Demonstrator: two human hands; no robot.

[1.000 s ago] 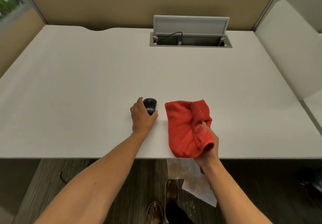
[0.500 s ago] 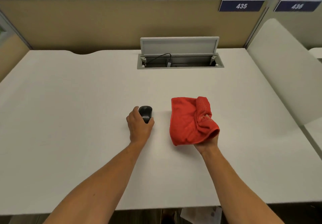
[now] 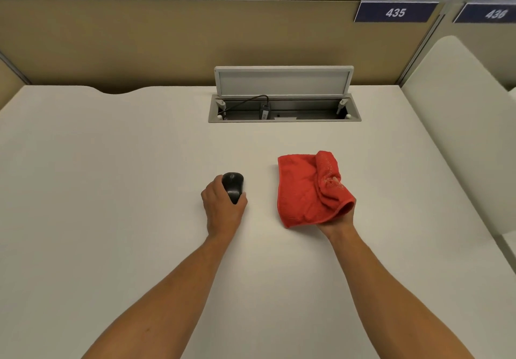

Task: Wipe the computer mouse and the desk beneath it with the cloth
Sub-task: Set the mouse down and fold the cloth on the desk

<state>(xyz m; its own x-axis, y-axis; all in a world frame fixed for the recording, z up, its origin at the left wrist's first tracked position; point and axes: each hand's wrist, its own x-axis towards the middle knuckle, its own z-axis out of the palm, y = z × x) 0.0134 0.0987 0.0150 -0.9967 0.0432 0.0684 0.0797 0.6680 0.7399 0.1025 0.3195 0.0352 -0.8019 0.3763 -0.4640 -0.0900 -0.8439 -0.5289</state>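
Observation:
A small black computer mouse (image 3: pixel 233 186) rests on the white desk (image 3: pixel 111 177) near its middle. My left hand (image 3: pixel 222 210) wraps around the mouse's near end, with thumb and fingers along its sides. To the right, a red cloth (image 3: pixel 303 191) is bunched and draped over my right hand (image 3: pixel 339 217), which grips it from underneath; one fingertip shows through the folds. The cloth's left part lies on the desk, a hand's width from the mouse.
An open cable hatch (image 3: pixel 284 107) with a raised grey lid and a black cord sits at the back of the desk. A tan partition (image 3: pixel 167 40) runs behind it. A pale divider (image 3: pixel 460 124) bounds the right side.
The view has tilted up, so the floor and feet left the frame. My right hand moved the cloth farther onto the desk. My left hand stays on the mouse.

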